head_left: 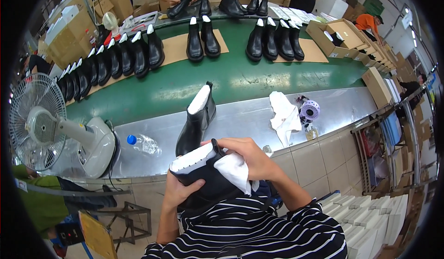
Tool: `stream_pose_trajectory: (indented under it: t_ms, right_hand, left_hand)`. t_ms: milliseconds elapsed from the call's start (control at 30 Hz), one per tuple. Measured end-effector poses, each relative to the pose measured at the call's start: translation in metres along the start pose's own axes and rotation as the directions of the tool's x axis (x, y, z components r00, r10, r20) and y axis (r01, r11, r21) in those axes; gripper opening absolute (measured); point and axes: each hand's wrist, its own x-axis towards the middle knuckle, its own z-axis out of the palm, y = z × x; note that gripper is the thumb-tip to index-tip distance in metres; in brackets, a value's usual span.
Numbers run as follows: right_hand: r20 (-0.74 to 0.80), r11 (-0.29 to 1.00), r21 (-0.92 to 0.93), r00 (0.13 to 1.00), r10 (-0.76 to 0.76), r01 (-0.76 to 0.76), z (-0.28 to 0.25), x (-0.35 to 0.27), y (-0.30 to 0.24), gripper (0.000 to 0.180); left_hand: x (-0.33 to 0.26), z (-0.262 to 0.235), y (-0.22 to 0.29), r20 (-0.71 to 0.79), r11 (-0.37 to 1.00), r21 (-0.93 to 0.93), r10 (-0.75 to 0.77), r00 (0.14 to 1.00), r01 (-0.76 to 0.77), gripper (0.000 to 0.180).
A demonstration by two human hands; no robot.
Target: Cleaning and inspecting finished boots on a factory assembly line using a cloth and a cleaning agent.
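Observation:
A black ankle boot (196,178) with white stuffing in its top is held up close to my body. My left hand (181,188) wraps its side, thumb lying across the leather. With my right hand (249,156) I pinch a white cloth (235,170) against the back of the boot, near the pull loop. Another black boot (196,122), also stuffed with white, stands on the metal table edge just beyond my hands. The lower part of the held boot is partly hidden by its own shaft and my hand.
A grey fan (48,122) and a clear bottle (144,145) stand left. Right lie a crumpled white cloth (284,115) and a small purple fan (310,109). Black boots (148,51) line the green conveyor (240,76), cartons (340,37) beyond. White boxes (370,217) are stacked lower right.

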Motion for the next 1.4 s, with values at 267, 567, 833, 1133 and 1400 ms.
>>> stream_pose_trajectory:
  t_ms: [267, 567, 833, 1133, 1400]
  right_hand:
    - [0.033, 0.997, 0.066, 0.999, 0.034, -0.037, 0.014, 0.008, 0.004, 0.051]
    - [0.024, 0.997, 0.069, 0.999, 0.043, -0.045, 0.018, 0.015, 0.006, 0.058]
    - [-0.145, 0.999, -0.012, 0.989, 0.041, -0.044, 0.02, 0.01, 0.016, 0.058]
    - [0.199, 0.924, 0.361, 0.979, 0.051, -0.122, 0.031, -0.002, -0.013, 0.051]
    - [-0.02, 0.858, 0.503, 0.991, 0.131, -0.103, 0.07, 0.023, -0.043, 0.044]
  left_hand:
    - [0.0, -0.013, 0.002, 0.024, 1.0, -0.012, -0.005, 1.0, 0.006, 0.061]
    - [0.0, -0.018, -0.003, -0.074, 0.999, -0.042, 0.022, 0.997, -0.025, 0.067]
    - [0.006, -0.006, -0.015, -0.247, 0.996, 0.062, 0.073, 0.966, -0.06, 0.07]
    - [0.02, -0.038, 0.003, 0.229, 0.975, -0.22, 0.093, 0.969, -0.041, 0.087]
    - [-0.001, 0.011, -0.014, 0.51, 0.366, -0.808, 0.044, 0.859, 0.461, 0.084]
